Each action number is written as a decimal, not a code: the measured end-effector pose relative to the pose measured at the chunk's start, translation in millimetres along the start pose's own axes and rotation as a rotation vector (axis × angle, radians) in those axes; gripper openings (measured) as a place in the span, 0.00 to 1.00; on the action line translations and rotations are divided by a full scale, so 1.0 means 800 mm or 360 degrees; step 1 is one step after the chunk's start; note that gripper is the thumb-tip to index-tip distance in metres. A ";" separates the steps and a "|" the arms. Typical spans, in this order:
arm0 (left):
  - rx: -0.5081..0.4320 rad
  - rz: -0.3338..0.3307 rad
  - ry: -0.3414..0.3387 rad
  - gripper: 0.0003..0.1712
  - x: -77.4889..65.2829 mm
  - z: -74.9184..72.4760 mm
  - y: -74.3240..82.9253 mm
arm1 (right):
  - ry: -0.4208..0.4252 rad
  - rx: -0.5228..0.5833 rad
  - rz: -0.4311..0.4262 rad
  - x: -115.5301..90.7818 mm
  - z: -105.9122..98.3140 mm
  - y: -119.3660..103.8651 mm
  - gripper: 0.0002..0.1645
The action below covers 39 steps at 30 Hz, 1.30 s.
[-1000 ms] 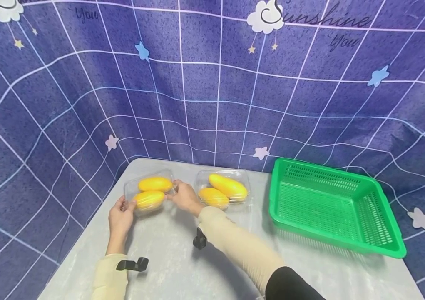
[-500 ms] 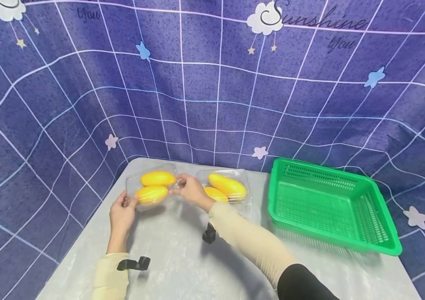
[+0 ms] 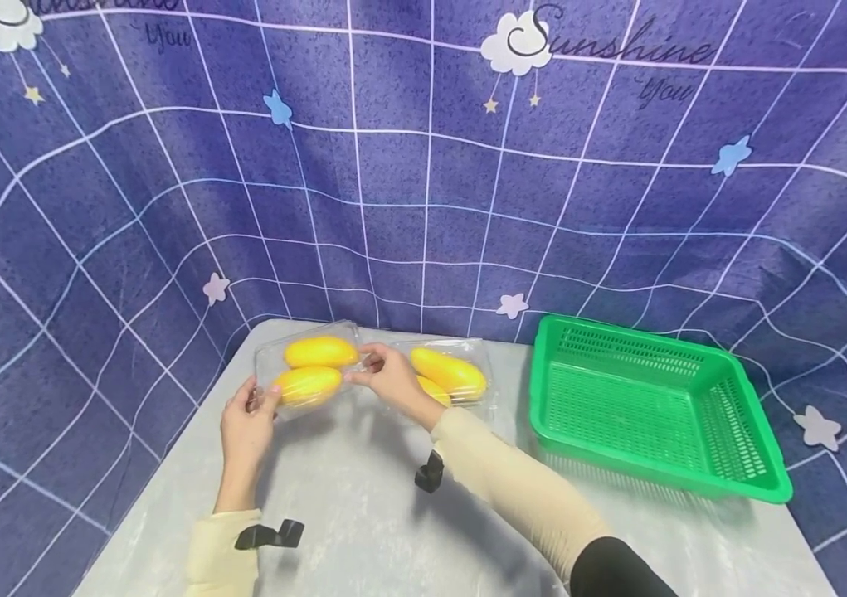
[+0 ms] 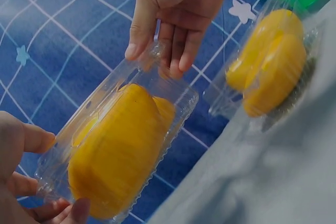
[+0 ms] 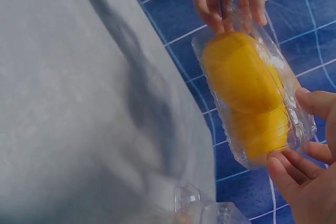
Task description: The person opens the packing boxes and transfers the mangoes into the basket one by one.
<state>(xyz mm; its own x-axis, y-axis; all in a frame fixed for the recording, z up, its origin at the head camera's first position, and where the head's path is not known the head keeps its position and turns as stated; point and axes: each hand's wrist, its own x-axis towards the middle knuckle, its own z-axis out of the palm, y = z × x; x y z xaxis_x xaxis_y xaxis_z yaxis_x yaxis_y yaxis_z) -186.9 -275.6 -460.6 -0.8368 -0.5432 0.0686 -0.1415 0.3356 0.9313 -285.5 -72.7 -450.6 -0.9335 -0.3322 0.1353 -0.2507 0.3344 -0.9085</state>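
Pinching a clear box [image 3: 270, 358], both hands [image 3: 245, 427] [image 3: 398, 380] hover before cloth [image 3: 460, 186] reading "Sunshine You".

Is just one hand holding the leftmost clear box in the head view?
No: the left hand and the right hand both grip the clear box, at opposite ends.

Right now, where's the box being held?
In the head view, the box is at the left, gripped at its ends by the left hand and right hand, with the other box to its right.
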 end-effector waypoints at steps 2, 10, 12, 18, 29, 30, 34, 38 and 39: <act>0.0006 0.0023 0.0000 0.36 -0.004 0.002 0.003 | 0.0007 0.0035 -0.0002 -0.006 -0.006 -0.001 0.31; 0.0016 0.0102 -0.0014 0.34 -0.022 0.008 0.022 | -0.0017 0.0101 -0.0034 -0.026 -0.032 -0.001 0.31; -0.0001 0.0122 -0.0025 0.34 -0.027 0.010 0.025 | -0.0013 0.0064 -0.0076 -0.030 -0.040 0.000 0.30; -0.0020 0.0172 -0.0072 0.35 -0.039 0.016 0.033 | 0.0028 -0.0017 -0.0178 -0.043 -0.061 0.001 0.29; 0.0070 0.0227 -0.0127 0.35 -0.068 0.028 0.043 | 0.0128 0.0119 -0.0226 -0.083 -0.084 0.005 0.29; 0.0060 0.0231 -0.0138 0.35 -0.071 0.030 0.042 | 0.0139 0.0134 -0.0223 -0.087 -0.086 0.007 0.29; 0.0057 0.0233 -0.0160 0.34 -0.080 0.038 0.042 | 0.0147 0.0211 -0.0208 -0.101 -0.094 0.015 0.29; 0.0064 0.0255 -0.0177 0.34 -0.091 0.046 0.042 | 0.0143 0.0187 -0.0206 -0.116 -0.104 0.022 0.29; 0.0067 0.0265 -0.0190 0.34 -0.094 0.047 0.043 | 0.0151 0.0166 -0.0209 -0.119 -0.106 0.024 0.29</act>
<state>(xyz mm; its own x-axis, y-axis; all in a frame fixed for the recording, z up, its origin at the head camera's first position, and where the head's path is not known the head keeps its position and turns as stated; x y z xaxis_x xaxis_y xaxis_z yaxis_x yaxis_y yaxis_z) -148.6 -193.9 -447.1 -0.9068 -0.3834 0.1750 -0.0161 0.4464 0.8947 -222.9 40.5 -447.3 -0.9157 -0.2807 0.2876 -0.3486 0.1989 -0.9159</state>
